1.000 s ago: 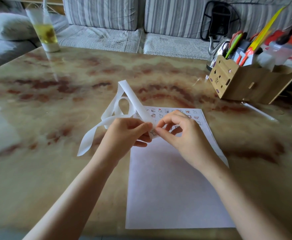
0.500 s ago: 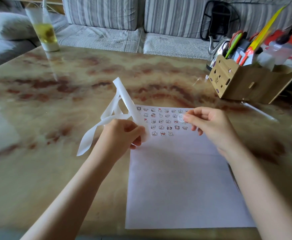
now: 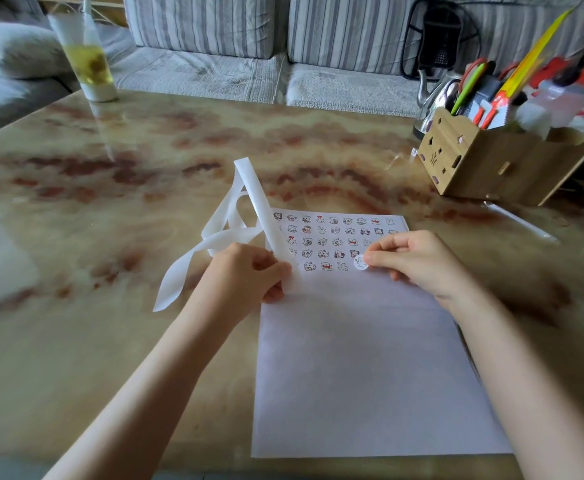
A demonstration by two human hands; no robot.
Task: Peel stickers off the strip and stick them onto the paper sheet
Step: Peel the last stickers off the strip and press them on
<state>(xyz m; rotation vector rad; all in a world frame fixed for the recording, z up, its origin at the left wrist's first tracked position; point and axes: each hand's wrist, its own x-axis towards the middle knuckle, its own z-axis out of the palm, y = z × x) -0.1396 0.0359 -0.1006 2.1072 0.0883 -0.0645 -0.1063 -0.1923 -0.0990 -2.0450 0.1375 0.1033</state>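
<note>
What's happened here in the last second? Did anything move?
The right hand came away from the strip with a round sticker pinched in its fingertips. It moved right, then brought the sticker to the end of the bottom row on the sheet. The left hand kept gripping the strip; the sheet did not move.

Left hand point(image 3: 249, 275), right hand point(image 3: 418, 261) — bare, forearms point(image 3: 165, 368) bare

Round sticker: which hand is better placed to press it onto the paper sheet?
Right. The right hand pinches the round sticker at the end of the bottom sticker row on the paper sheet. The left hand is busy gripping the strip at the sheet's left edge.
</note>
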